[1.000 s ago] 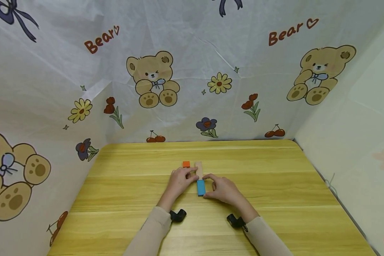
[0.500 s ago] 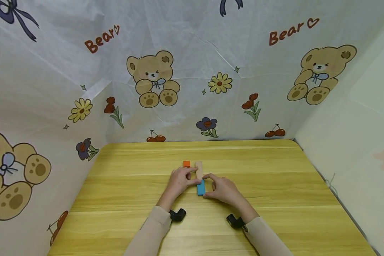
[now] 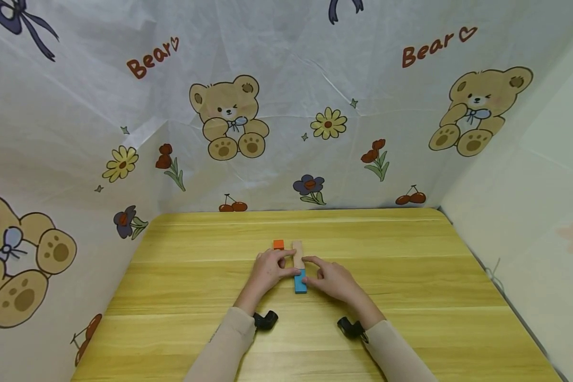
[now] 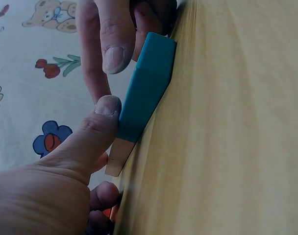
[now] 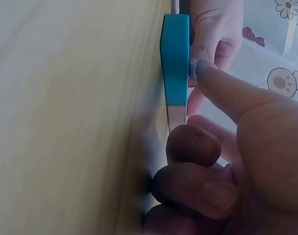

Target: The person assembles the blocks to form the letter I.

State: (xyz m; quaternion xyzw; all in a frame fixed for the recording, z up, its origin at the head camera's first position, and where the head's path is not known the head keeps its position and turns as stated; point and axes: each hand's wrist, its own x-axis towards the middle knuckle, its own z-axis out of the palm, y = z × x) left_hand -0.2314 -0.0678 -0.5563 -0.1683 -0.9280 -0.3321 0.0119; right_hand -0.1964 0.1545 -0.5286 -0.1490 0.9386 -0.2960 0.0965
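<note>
A blue block (image 3: 300, 286) lies flat on the table, end to end with a plain wooden block (image 3: 298, 254) beyond it. My left hand (image 3: 267, 269) comes from the left, its thumb on top of the blue block (image 4: 146, 83) near the join. Its index fingertip rests on the wooden block. From the right, my right hand (image 3: 335, 278) touches the blue block (image 5: 176, 58) with its thumb, while its index finger reaches the wooden block's right edge. The right hand's other fingers are bent beneath. Just past the left knuckles sits an orange block (image 3: 278, 244), partly hidden.
The wood-grain table (image 3: 387, 254) runs back to a pale cloth (image 3: 277, 180) printed with bears and flowers. A black wrist camera (image 3: 266, 321) is strapped at the left cuff, another black camera (image 3: 349, 328) at the right.
My left thumb has shifted right onto the blue block. My right thumb has moved from the blue block's near right corner up onto it, and the right index finger has slid farther along the wooden block.
</note>
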